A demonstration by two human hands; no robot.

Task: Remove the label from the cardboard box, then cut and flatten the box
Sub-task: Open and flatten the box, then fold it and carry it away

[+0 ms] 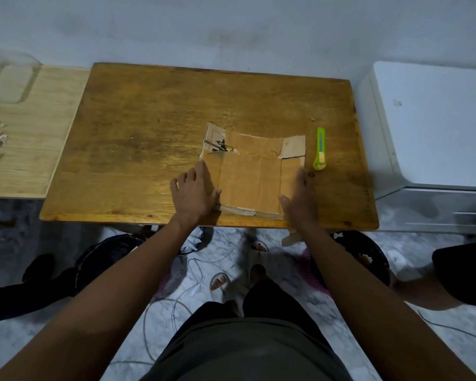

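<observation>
Flattened brown cardboard box (250,174) lies on the brown wooden table (154,127). Left hand (194,192) and right hand (297,198) press its side edges; each grip wide, fingers straight. Green utility knife (320,149) lies just beside it.

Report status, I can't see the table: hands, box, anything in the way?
Left hand and right hand open, pressing the box flat on the table. Cutter lies right of it, untouched. Nothing in the way.
</observation>
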